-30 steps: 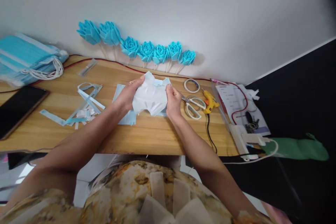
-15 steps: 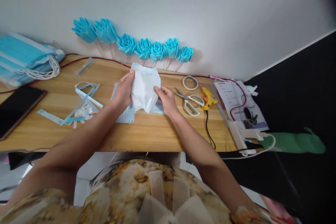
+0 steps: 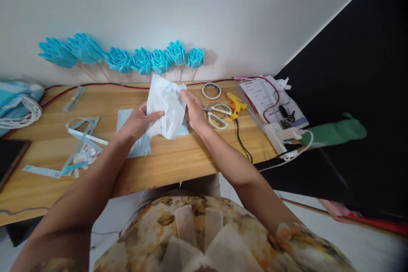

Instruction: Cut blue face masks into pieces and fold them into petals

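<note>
Matt clothlike sheet (image 3: 168, 101), smooth wooden table (image 3: 178, 159)

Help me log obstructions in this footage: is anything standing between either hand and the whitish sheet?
Nothing visible does. The left hand holds the whitish sheet at its lower left, thumb over it; the right hand holds its upper right edge. The scissors lie right of the right hand, not between it and the sheet.

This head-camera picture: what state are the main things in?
Sheet, creased, held in both hands
Left hand, gripping the sheet
Right hand, gripping it too
Scissors, handles apart, tips hidden
Glue gun, lying down; hot or cold unclear
Tape roll, flat
Phone, screen dark, partly out of frame
Power strip, light lit
Flowers, on sticks
Strips, loose, heaped
</note>
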A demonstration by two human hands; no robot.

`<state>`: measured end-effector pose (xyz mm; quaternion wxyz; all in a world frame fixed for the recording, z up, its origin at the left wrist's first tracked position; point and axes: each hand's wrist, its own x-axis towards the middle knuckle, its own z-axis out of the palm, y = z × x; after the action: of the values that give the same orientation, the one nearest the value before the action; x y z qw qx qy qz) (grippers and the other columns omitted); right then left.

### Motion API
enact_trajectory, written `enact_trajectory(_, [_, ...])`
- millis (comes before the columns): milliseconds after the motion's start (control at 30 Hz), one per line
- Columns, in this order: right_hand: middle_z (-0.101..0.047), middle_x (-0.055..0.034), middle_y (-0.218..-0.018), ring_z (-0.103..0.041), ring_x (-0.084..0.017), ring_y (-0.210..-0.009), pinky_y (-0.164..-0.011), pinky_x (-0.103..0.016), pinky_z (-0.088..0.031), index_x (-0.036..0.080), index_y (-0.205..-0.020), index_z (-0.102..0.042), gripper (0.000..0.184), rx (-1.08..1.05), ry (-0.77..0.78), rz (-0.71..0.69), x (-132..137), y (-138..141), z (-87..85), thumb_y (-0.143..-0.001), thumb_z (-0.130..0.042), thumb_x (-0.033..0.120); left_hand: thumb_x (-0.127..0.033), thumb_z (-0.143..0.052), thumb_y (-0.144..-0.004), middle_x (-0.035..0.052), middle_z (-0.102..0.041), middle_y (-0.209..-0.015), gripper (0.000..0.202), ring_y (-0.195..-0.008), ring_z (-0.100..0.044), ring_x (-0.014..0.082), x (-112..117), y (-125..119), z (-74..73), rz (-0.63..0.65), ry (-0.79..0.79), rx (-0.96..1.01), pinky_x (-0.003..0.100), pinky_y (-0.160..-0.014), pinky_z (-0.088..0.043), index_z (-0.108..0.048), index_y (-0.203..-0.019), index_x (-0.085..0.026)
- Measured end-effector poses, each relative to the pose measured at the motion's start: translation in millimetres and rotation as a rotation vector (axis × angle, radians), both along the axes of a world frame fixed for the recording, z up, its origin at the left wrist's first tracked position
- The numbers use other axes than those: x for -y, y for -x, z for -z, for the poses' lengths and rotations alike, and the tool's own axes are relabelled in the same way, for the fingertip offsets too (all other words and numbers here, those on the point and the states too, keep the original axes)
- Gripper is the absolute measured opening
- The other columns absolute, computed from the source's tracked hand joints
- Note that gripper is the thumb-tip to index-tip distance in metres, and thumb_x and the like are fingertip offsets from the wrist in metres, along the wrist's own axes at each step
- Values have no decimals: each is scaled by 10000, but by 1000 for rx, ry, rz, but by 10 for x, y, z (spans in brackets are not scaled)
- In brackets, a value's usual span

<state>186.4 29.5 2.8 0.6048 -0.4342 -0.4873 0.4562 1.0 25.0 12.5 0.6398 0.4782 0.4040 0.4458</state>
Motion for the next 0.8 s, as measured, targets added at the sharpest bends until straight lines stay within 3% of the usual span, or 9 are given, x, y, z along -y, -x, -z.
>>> enact_trajectory(100, [-670, -17, -831, -615, -170, -803, -740, -296, -513, 215, -862, -705, 447, 17, -42, -29, -30, -136, -77, -878, -612, 651, -407, -961, -515, 36, -732, -780, 468, -582, -586, 141, 17, 43, -33, 119, 27, -98, 255, -529, -488, -761, -872, -180])
enact_trajectory(233, [-745, -26, -989, -666, -188, -967, -868, -309, -507, 234, -992, -770, 396, 112, -136, -105, -24, -256, -182, -880, -643, 592, -409, -934, -546, 29, -695, -697, 359, -541, -549, 138, 18, 76, -82, 210, 6, -242, 249, -486, -438, -775, -777, -185])
enact_trajectory(333, [-727, -16, -873, -633, -157, -801, -723, -275, -479, 208, -957, -780, 386, 191, -115, -105, -21, -274, -193, -859, -671, 565, -435, -929, -519, 21, -665, -641, 372, -515, -522, 134, -4, 85, -98, 191, 18, -297, 247, -472, -405, -772, -738, -178])
enact_trajectory(467, [-597, 20, -680, -482, -112, -629, -594, -254, -368, 179, -831, -741, 335, 302, -109, 25, -60, -271, -146, -856, -678, 506, -501, -914, -533, 16, -641, -628, 423, -523, -500, 129, -109, 133, -53, 40, -22, -331, 244, -477, -360, -761, -742, -166])
enact_trajectory(600, [-528, 27, -699, -444, -109, -667, -639, -260, -354, 189, -838, -670, 354, 214, -176, 240, -119, -294, -107, -897, -619, 534, -458, -877, -601, -9, -584, -603, 357, -567, -473, 109, -247, 192, 8, -273, -217, -283, 235, -527, -345, -652, -621, -181])
enact_trajectory(667, [-492, 31, -701, -417, -109, -670, -637, -262, -339, 195, -845, -645, 368, 207, -174, 265, -135, -294, -88, -906, -600, 556, -447, -857, -635, -17, -583, -628, 353, -585, -485, 105, -278, 195, 23, -365, -227, -186, 234, -560, -378, -616, -650, -189])
enact_trajectory(800, [-449, 38, -697, -395, -108, -666, -636, -262, -324, 205, -821, -596, 373, 209, -145, 229, -124, -236, -45, -916, -575, 564, -533, -787, -742, -31, -569, -678, 386, -627, -508, 113, -255, 154, 34, -422, -240, -83, 236, -606, -405, -593, -787, -203])
